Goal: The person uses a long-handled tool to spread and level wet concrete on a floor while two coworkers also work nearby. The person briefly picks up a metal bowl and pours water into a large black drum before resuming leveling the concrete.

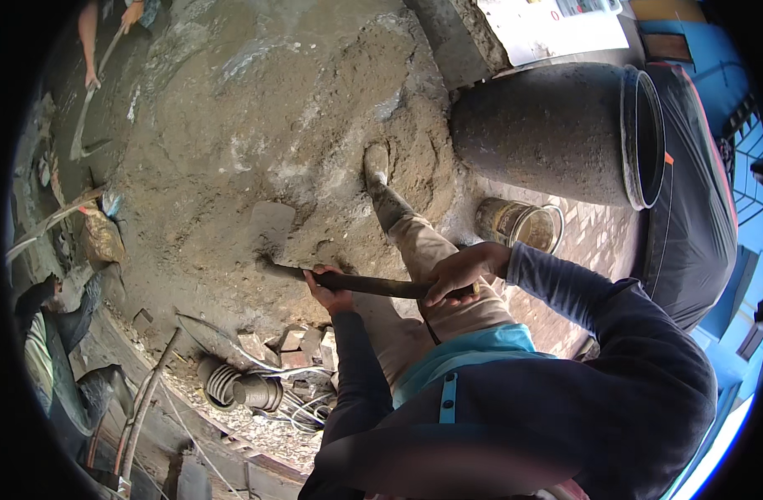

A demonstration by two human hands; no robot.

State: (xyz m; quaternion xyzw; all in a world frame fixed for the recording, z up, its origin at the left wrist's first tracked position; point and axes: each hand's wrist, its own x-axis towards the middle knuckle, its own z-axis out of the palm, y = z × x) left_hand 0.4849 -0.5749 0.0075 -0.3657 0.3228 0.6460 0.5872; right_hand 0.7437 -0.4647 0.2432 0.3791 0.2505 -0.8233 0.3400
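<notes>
I hold a shovel by its long dark handle (373, 284) with both hands. My left hand (329, 293) is wrapped round the lower part of the handle, nearer the wet mix. My right hand (460, 273) grips the upper end, close to my thigh. The grey shovel blade (271, 222) lies on the wet concrete mix (206, 183), its edges smeared and hard to make out. One of my boots (376, 163), coated in mud, stands in the mix ahead of the handle.
A large dark barrel (548, 133) and a muddy bucket (502, 223) stand to the right. Lower left are stacked buckets (255, 392), bricks (294, 348) and hoses. At upper left, another person's hands (131, 15) hold a long-handled tool (85, 117). Someone else's dark clothing (98, 387) shows at left.
</notes>
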